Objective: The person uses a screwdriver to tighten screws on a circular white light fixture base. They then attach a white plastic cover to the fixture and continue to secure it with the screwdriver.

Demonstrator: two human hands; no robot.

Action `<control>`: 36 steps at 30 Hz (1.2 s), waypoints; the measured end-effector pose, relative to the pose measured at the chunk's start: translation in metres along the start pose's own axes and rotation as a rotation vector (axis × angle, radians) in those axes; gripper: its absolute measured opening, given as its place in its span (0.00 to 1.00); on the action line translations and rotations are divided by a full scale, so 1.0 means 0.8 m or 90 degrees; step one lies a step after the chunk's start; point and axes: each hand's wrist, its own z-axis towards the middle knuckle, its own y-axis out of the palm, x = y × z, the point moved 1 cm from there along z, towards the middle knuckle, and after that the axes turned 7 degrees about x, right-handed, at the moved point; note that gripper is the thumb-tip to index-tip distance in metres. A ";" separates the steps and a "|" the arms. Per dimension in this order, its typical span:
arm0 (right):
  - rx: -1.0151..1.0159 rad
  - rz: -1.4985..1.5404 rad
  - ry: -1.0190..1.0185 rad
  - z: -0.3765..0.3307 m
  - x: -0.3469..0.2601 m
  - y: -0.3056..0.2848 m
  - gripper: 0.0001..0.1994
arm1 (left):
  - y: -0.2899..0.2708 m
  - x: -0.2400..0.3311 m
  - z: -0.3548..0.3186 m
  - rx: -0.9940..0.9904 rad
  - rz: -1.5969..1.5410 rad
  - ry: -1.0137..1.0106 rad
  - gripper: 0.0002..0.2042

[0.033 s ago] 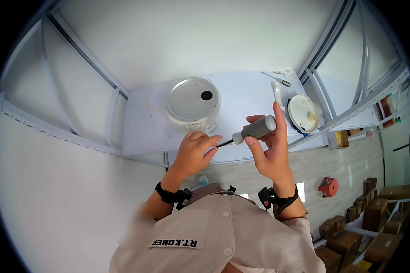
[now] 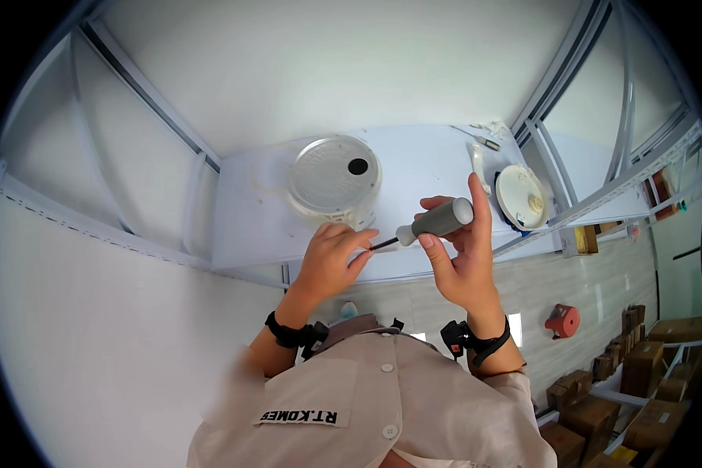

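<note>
A screwdriver (image 2: 443, 218) with a grey handle and a dark shaft is held in the air in front of the table's near edge, its shaft pointing left. My right hand (image 2: 469, 261) grips the handle, thumb below it and index finger stretched upward. At the tip of the shaft, my left hand (image 2: 331, 259) has thumb and fingers pinched together; whether a small part sits there is hidden. Just beyond my left hand, a round white appliance body (image 2: 331, 181) stands on the table, its silvery disc-shaped face upward with a black oval spot.
At the right of the white table (image 2: 246, 218) lie a round cream lid (image 2: 519, 195), a curved white handle-like piece (image 2: 477, 164) and a second screwdriver (image 2: 487, 143). Metal shelf uprights flank the table. A red stool (image 2: 561, 320) and cardboard boxes (image 2: 593, 405) occupy the floor at right.
The objects on the table appear shifted very slightly right and down in the view. Both hands keep their hold on the screwdriver.
</note>
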 end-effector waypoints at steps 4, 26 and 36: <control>-0.003 -0.019 -0.068 0.031 0.017 0.049 0.44 | -0.022 -0.055 0.016 0.037 -0.007 -0.026 0.18; 0.063 -0.169 -0.065 0.091 0.034 0.125 0.41 | -0.037 -0.160 0.064 -0.166 -0.151 0.047 0.21; 0.033 -0.199 -0.062 0.101 0.035 0.128 0.39 | -0.042 -0.163 0.061 -0.194 -0.178 0.067 0.24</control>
